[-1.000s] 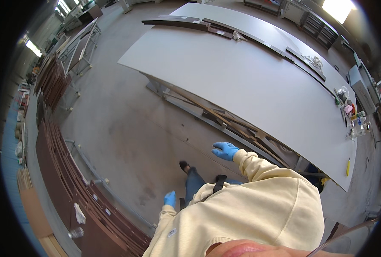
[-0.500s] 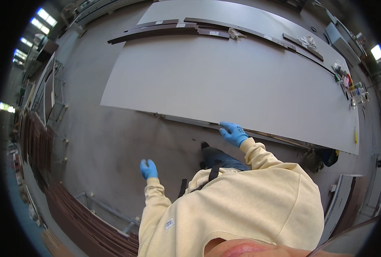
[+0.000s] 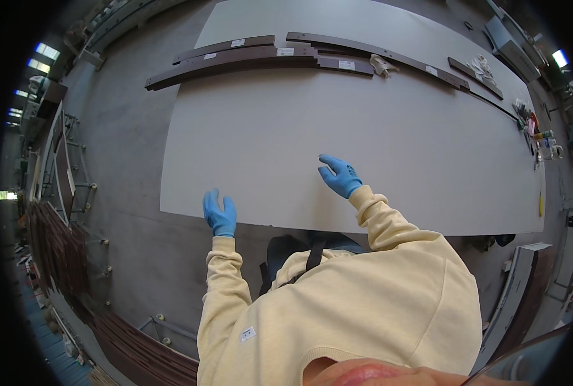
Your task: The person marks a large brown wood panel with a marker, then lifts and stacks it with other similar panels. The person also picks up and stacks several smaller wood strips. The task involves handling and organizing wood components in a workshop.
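Both my hands wear blue work gloves. My left hand (image 3: 220, 214) is raised at the near edge of a large pale table (image 3: 267, 141), its fingers apart and nothing in them. Over the tabletop, farther in, my right hand (image 3: 340, 176) reaches forward with thumb and fingers spread, also holding nothing. Beyond the hands, long dark brown strips lie across the table: a left strip (image 3: 235, 63) sticks out past the table's left edge, and a right strip (image 3: 376, 51) lies behind it. Small white labels are stuck on several of them. A crumpled light cloth (image 3: 382, 66) rests between strips.
At the table's right end sit small bottles (image 3: 546, 145) and a yellow tool (image 3: 541, 204). Stacked brown boards (image 3: 138, 344) lie on wheeled racks at my lower left. More panels (image 3: 518, 299) stand at my lower right. A grey machine (image 3: 510, 46) is at the far right.
I have come closer to the table. My right hand has moved from its near edge to over the top, and my left hand has risen to the edge with fingers spreading.
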Available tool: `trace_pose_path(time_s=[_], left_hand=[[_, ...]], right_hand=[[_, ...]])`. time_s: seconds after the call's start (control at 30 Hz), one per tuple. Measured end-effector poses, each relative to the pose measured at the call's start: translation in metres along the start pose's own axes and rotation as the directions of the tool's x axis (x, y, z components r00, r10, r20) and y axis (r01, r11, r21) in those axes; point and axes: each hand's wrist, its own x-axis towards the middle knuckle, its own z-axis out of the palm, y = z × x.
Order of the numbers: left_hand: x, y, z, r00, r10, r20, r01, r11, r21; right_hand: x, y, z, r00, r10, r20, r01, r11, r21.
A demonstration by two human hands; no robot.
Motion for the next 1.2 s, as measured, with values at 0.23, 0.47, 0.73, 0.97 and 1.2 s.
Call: trace_pose_path(time_s=[0.23,0.47,0.73,0.97,1.2], left_hand=[[0.21,0.027,0.032,0.95,0.309,-0.031,-0.31,0.938,-0.157],[0.444,0.021,0.093,0.802,0.585,-0.121,-0.597,0.784,-0.168],[0.626,-0.006,0.185,0.725,0.646,0.239,-0.671,0.741,0.033],[0.658,0.046,0.255,0.576,0.211,0.79,-0.716,0.598,0.361],[0.685,0.024,0.296,0.541,0.356,0.762,-0.782,0.547,0.299]], right_hand=[[0.136,0.002,0.058,0.953,0.039,-0.299,-0.113,0.965,-0.236],[0.144,0.025,0.12,0.839,-0.28,-0.466,-0.108,0.754,-0.648],[0.153,0.013,0.11,0.896,-0.137,-0.422,-0.167,0.777,-0.607],[0.153,0.016,0.102,0.902,-0.082,-0.424,-0.214,0.768,-0.604],[0.156,0.02,0.104,0.911,-0.049,-0.41,-0.239,0.748,-0.62]])
